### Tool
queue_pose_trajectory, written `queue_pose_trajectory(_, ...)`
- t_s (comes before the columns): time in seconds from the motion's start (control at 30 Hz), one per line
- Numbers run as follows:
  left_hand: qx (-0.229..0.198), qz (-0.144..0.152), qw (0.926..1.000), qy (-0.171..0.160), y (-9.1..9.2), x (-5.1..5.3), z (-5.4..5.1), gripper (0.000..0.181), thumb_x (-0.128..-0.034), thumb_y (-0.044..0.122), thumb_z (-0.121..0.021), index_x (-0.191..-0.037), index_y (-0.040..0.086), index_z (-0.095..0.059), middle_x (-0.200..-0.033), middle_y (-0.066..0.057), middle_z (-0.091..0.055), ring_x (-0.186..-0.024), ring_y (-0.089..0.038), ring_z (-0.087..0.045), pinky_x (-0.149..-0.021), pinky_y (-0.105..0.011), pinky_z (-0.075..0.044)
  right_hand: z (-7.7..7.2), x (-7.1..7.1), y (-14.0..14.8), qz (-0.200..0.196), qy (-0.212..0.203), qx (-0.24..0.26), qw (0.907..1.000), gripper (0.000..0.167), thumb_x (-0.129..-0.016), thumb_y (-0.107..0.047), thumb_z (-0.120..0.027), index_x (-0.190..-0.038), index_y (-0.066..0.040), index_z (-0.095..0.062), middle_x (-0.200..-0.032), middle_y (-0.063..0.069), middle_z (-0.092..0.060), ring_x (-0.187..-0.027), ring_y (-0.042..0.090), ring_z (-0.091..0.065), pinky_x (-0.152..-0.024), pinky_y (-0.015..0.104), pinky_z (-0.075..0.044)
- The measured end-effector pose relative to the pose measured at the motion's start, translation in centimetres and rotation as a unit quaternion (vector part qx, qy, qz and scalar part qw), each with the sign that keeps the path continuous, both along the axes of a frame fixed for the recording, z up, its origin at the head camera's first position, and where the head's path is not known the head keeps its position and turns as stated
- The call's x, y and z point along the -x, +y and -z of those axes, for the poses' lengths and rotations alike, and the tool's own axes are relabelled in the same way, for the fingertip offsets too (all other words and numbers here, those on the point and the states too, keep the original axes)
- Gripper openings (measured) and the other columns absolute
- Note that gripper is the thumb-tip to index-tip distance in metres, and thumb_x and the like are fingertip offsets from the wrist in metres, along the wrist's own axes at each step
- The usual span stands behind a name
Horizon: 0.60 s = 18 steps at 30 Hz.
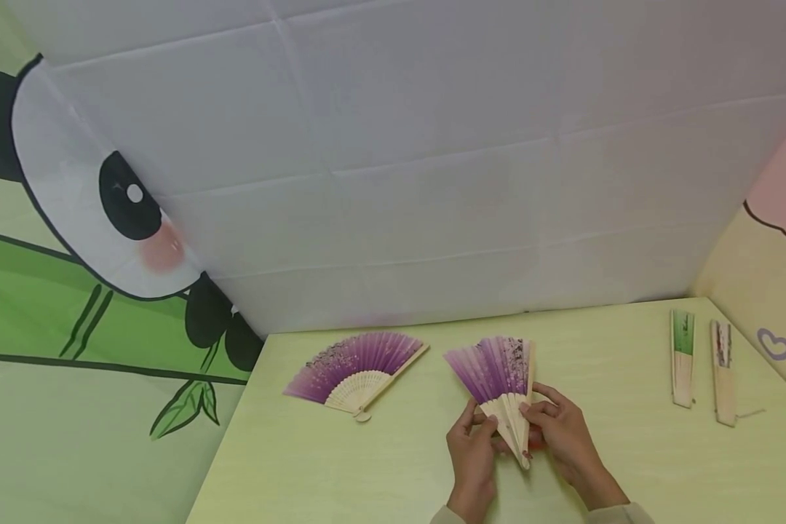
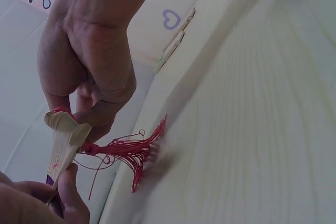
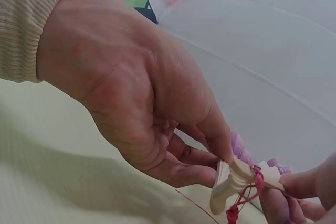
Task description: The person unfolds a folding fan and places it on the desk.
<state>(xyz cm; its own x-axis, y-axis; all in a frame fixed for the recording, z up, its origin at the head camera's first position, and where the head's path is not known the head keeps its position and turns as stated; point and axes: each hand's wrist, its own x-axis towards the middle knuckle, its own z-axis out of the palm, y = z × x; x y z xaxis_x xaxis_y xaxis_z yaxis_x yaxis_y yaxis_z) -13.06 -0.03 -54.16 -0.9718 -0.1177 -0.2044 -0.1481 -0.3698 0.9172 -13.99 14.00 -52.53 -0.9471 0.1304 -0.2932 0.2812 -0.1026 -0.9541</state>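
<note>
A purple folding fan (image 1: 498,367) with pale wooden ribs is partly spread between both hands, pivot end toward the person. My left hand (image 1: 473,455) pinches its left edge ribs between thumb and fingers. On the opposite edge, my right hand (image 1: 563,433) grips the ribs, thumb on top. In the left wrist view a red tassel (image 2: 128,153) hangs from the fan's pivot. The right wrist view shows the right hand (image 3: 152,93) holding the wooden end, with the red cord (image 3: 245,198) looped through it.
Another purple folding fan (image 1: 354,371) lies spread out on the pale table (image 1: 288,473), to the left. At the right lie two folded fans, one green (image 1: 683,356) and one pale with a dark pattern (image 1: 723,371). A white cloth wall (image 1: 419,182) rises behind the table.
</note>
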Motion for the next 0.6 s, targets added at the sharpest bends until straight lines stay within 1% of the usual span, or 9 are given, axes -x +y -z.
queue_pose_trajectory(0.17,-0.003,-0.018,0.9998,0.012,-0.08,-0.07,-0.03,0.066,-0.095,-0.006,-0.064,-0.153,-0.017,-0.036,-0.101,-0.012,-0.057,-0.055,-0.007,-0.057,-0.053,-0.02,-0.057,0.0,-0.1,-0.04,0.012,-0.001,0.016,0.9998,0.058,-0.104,0.0,-0.061,-0.157,0.004,-0.038,-0.082,-0.004,-0.067,-0.069,0.008,-0.063,-0.06,0.022,-0.057)
queue_pose_trajectory(0.27,-0.003,-0.031,0.9995,0.005,-0.07,-0.1,-0.09,0.066,-0.0948,-0.006,-0.065,-0.153,-0.017,-0.036,-0.099,-0.01,-0.056,-0.057,-0.007,-0.056,-0.053,-0.02,-0.056,-0.07,-0.24,-0.12,0.02,-0.001,0.024,0.9995,0.057,-0.105,0.001,-0.06,-0.157,0.003,-0.038,-0.081,-0.005,-0.067,-0.069,0.007,-0.064,-0.061,0.023,-0.059)
queue_pose_trajectory(0.43,-0.003,-0.058,0.9982,-0.01,0.02,-0.04,-0.15,0.065,-0.0946,-0.006,-0.065,-0.153,-0.016,-0.038,-0.099,-0.01,-0.053,-0.063,-0.01,-0.058,-0.054,-0.021,-0.056,-0.17,-0.38,-0.34,0.04,0.001,0.035,0.9986,0.055,-0.105,0.003,-0.059,-0.156,0.002,-0.038,-0.079,-0.006,-0.066,-0.07,0.006,-0.065,-0.062,0.022,-0.06)
queue_pose_trajectory(0.6,0.01,-0.085,0.9962,-0.013,0.08,0.01,-0.04,0.066,-0.0945,-0.006,-0.065,-0.153,-0.017,-0.037,-0.099,-0.009,-0.052,-0.066,-0.011,-0.059,-0.054,-0.021,-0.057,-0.08,-0.35,-0.52,0.055,0.0,0.044,0.9976,0.055,-0.104,0.003,-0.059,-0.155,0.001,-0.036,-0.078,-0.007,-0.067,-0.07,0.006,-0.066,-0.063,0.022,-0.06)
